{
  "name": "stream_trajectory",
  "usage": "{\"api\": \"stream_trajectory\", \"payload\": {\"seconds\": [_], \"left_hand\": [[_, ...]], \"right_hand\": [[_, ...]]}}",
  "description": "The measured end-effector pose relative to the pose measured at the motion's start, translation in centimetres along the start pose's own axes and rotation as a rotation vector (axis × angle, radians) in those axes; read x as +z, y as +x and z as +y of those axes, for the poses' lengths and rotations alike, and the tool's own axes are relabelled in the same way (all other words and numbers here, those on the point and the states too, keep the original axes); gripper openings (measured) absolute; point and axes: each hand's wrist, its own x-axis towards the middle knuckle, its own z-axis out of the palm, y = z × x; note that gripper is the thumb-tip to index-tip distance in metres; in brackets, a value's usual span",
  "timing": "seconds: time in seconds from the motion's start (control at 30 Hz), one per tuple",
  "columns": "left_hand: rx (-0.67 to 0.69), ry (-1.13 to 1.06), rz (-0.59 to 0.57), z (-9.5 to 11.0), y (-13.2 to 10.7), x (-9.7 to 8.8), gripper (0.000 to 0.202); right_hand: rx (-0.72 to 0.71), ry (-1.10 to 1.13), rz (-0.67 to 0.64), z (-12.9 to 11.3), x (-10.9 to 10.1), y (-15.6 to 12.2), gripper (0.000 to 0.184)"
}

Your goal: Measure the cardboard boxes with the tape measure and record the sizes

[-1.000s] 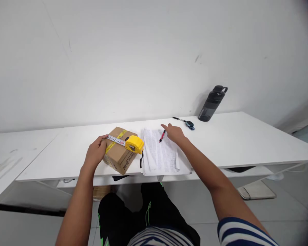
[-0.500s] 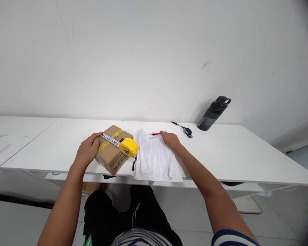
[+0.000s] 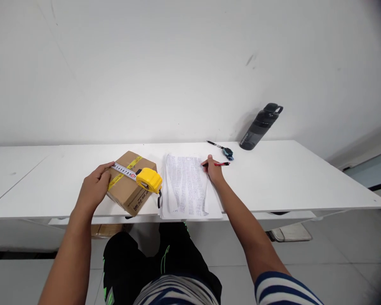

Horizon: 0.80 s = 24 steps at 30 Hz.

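Note:
A brown cardboard box [image 3: 123, 197] with yellow tape lies near the table's front edge on the left. Across its top runs the extended blade of a yellow tape measure [image 3: 150, 180], whose case rests at the box's right edge. My left hand [image 3: 95, 184] is closed at the box's left side, fingertips pinching the blade's end against the edge. Beside the box lies a stack of handwritten paper sheets [image 3: 186, 186]. At the stack's upper right edge, my right hand [image 3: 213, 169] grips a red and black pen [image 3: 222, 164], its tip near the paper.
Toward the wall lie a black pen [image 3: 214, 144] and a small dark blue object [image 3: 227, 153] I cannot make out. A dark water bottle [image 3: 258, 129] stands farther right. The white table [image 3: 288, 182] meets the wall behind.
My right hand has shifted right across the paper, and the pen has turned so its red part now points right. My left hand stays at the blade's end. The whole view has shifted slightly.

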Motion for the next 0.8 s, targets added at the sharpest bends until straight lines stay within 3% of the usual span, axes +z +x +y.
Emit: {"api": "stream_trajectory", "payload": {"seconds": [0.27,0.8], "left_hand": [[0.002,0.005,-0.014,0.28,-0.07,-0.29,0.042],[0.006,-0.018,-0.006,0.08,-0.11,-0.08,0.04]], "right_hand": [[-0.047,-0.062,0.005,0.37,0.2,-0.2,0.043],[-0.019,-0.156,-0.049,0.3,0.27,-0.37,0.04]]}}
